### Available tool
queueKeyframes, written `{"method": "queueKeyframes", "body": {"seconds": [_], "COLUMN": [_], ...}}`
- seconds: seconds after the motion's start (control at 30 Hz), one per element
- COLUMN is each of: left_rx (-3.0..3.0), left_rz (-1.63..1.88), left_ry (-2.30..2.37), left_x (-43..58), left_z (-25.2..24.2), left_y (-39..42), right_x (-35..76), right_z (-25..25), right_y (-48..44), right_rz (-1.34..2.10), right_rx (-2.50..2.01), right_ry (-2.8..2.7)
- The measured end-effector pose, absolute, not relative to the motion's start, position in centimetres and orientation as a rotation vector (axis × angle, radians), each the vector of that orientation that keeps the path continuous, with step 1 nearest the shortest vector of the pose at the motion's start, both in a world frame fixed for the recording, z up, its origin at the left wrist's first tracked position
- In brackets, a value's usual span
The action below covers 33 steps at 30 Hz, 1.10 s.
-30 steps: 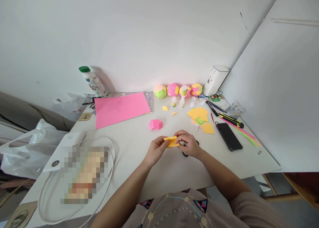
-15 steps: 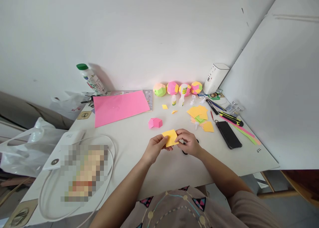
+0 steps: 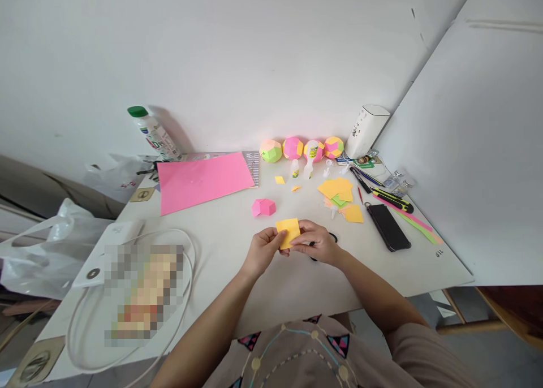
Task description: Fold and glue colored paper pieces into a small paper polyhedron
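A small yellow-orange square of paper point(image 3: 289, 230) is held up between my two hands over the near middle of the table. My left hand point(image 3: 263, 251) pinches its lower left part, the thumb lying on the front face. At its right edge my right hand point(image 3: 317, 243) closes on the paper with thumb and fingers. Black scissor handles point(image 3: 334, 237) show partly behind my right hand; the rest is hidden. Just beyond the paper lies a folded pink paper piece point(image 3: 263, 207) with flat angled faces.
Several paper balls point(image 3: 292, 148) line the wall behind small glue bottles point(image 3: 295, 169). Loose paper pieces point(image 3: 337, 190), a black phone point(image 3: 388, 227) and cutters point(image 3: 394, 201) lie right. A pink sheet point(image 3: 203, 183) and a white cable point(image 3: 193, 269) lie left.
My right fingers have shifted along the right edge of the yellow paper, with the thumb now lower. The paper has turned slightly and sits more upright in view.
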<state>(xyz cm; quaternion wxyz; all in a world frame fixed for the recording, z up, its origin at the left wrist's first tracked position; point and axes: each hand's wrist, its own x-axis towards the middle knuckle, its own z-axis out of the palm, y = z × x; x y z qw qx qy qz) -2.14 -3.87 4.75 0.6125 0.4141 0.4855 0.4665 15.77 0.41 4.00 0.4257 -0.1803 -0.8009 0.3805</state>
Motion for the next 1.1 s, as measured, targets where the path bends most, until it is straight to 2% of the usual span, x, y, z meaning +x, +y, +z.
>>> {"method": "queueKeyframes", "body": {"seconds": [0.13,0.4,1.1], "left_rx": [0.971,1.002,0.980], "left_rz": [1.068,1.028,1.042], "left_ry": [1.123,1.018,0.980], "left_x": [-2.2,-2.0,-1.5], "left_z": [4.9,5.2,4.2], "left_y": [-3.9,-4.0,-4.0], "right_x": [15.8,15.5,15.0], "right_z": [4.0,4.9,5.0], "right_y": [0.3,-0.4,-0.6], "right_rz": [0.995,1.373,1.495], "right_rx": [-0.580,-0.882,-0.954], "right_ry": [-1.932,-1.607,-1.399]}}
